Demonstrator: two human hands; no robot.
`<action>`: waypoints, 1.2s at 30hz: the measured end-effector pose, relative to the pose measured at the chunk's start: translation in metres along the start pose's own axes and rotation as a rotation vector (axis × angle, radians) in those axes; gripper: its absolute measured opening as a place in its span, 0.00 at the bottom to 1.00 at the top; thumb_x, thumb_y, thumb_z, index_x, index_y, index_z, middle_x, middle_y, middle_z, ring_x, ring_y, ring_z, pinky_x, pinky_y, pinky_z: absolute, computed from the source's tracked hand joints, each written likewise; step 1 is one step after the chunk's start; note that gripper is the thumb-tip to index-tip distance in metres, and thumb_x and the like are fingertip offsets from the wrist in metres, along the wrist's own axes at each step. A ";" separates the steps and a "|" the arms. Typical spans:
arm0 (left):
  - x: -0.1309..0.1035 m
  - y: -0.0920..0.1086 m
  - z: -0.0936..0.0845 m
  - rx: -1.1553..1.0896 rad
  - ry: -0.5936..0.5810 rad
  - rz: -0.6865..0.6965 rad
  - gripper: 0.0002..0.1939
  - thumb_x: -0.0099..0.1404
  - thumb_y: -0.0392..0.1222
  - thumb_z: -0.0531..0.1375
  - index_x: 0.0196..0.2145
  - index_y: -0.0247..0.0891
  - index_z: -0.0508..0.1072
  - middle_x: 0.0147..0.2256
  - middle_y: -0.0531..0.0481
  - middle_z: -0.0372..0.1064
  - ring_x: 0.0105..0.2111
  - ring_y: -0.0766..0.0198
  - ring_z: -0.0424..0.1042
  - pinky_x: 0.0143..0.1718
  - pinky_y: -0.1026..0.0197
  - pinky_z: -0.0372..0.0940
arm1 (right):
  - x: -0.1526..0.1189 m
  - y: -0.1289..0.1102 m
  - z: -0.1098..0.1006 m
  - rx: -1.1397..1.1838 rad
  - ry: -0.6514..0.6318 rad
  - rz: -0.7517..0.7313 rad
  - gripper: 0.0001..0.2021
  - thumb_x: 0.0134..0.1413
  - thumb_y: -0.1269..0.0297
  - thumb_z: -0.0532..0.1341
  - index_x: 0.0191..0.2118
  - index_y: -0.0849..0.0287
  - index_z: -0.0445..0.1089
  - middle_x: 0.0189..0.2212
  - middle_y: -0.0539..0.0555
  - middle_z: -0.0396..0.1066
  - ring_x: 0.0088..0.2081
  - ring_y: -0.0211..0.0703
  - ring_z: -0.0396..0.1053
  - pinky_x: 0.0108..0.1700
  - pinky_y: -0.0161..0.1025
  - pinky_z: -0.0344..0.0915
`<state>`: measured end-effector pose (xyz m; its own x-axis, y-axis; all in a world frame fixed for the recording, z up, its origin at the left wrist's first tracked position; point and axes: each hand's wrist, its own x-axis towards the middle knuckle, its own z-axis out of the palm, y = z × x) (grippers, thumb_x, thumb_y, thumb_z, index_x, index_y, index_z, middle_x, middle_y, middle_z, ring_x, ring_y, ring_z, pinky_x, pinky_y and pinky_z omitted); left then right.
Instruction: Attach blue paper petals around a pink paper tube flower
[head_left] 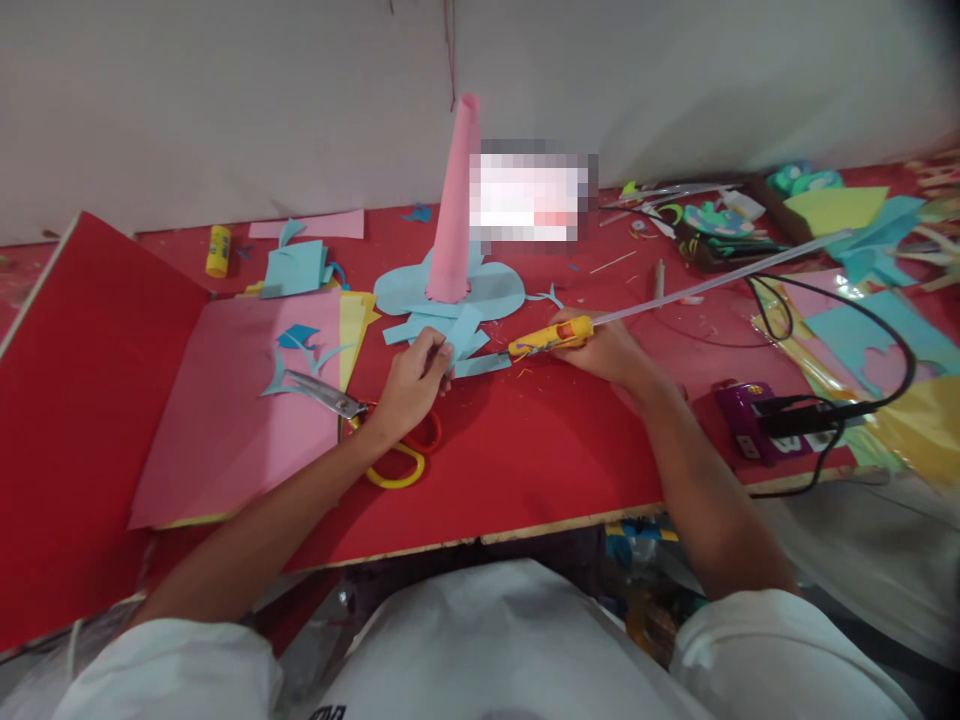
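Note:
My left hand (411, 388) pinches the end of a light blue paper strip (482, 366) above the red table. In my right hand (606, 348) is a yellow glue gun (551, 337), a long clear glue stick (720, 278) jutting from its back. Its nozzle is at the strip's right end; whether they touch I cannot tell. Just beyond, a tall pink paper cone (453, 210) stands upright on a light blue petal-shaped paper base (499, 287). More blue strips (420, 326) lie in front of it. Under my left wrist are scissors (395, 467) with red and yellow handles, partly covered.
Pink paper sheets (240, 400) lie at left beside an upright red panel (82, 420). A yellow glue tube (218, 251) stands behind them. At right are a purple power box (757, 420), a looping black cable (885, 330) and colored paper (885, 330).

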<state>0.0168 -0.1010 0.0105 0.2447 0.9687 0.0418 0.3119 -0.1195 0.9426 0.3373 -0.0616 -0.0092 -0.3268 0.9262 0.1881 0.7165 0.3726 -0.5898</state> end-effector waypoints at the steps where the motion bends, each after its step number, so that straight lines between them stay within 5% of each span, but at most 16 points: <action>1: 0.000 0.000 0.000 -0.003 0.001 0.001 0.15 0.77 0.52 0.54 0.36 0.41 0.61 0.26 0.57 0.67 0.23 0.71 0.69 0.28 0.66 0.64 | -0.001 0.000 0.000 0.015 -0.007 0.004 0.12 0.59 0.49 0.66 0.39 0.52 0.76 0.33 0.53 0.79 0.36 0.52 0.76 0.37 0.44 0.69; 7: 0.000 0.001 0.000 -0.013 0.000 0.006 0.15 0.77 0.53 0.54 0.36 0.41 0.61 0.26 0.57 0.67 0.23 0.71 0.69 0.28 0.67 0.64 | -0.002 0.001 -0.003 0.073 -0.001 -0.039 0.14 0.60 0.47 0.66 0.34 0.51 0.75 0.34 0.53 0.79 0.36 0.50 0.77 0.39 0.45 0.70; 16: -0.001 0.001 0.000 0.000 0.016 -0.011 0.13 0.77 0.50 0.54 0.36 0.41 0.62 0.26 0.57 0.67 0.23 0.71 0.69 0.27 0.67 0.65 | 0.003 0.010 -0.011 -0.193 0.023 -0.021 0.14 0.69 0.50 0.58 0.44 0.48 0.79 0.39 0.56 0.79 0.40 0.53 0.74 0.42 0.47 0.66; 22: 0.000 0.001 0.000 -0.021 0.015 -0.018 0.13 0.76 0.50 0.55 0.36 0.41 0.63 0.26 0.56 0.67 0.23 0.71 0.69 0.26 0.67 0.65 | 0.008 0.012 -0.009 -0.287 0.056 0.026 0.16 0.66 0.49 0.60 0.51 0.52 0.75 0.42 0.59 0.78 0.43 0.57 0.72 0.42 0.48 0.66; 29: 0.000 0.000 0.000 -0.031 0.010 -0.009 0.14 0.76 0.51 0.54 0.35 0.41 0.61 0.25 0.57 0.67 0.22 0.71 0.69 0.26 0.68 0.64 | 0.007 0.007 -0.006 -0.312 0.098 0.002 0.22 0.62 0.59 0.61 0.61 0.53 0.68 0.56 0.62 0.76 0.55 0.64 0.71 0.55 0.58 0.68; 36: 0.000 0.000 0.000 -0.037 0.011 -0.008 0.14 0.77 0.51 0.54 0.36 0.41 0.62 0.26 0.57 0.68 0.23 0.71 0.69 0.27 0.67 0.65 | 0.008 0.002 -0.012 -0.307 0.114 0.005 0.19 0.68 0.50 0.58 0.56 0.54 0.72 0.48 0.62 0.76 0.51 0.61 0.72 0.54 0.56 0.68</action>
<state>0.0164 -0.1010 0.0103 0.2321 0.9720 0.0381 0.2795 -0.1042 0.9545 0.3440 -0.0528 0.0006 -0.2641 0.9222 0.2825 0.8762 0.3518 -0.3294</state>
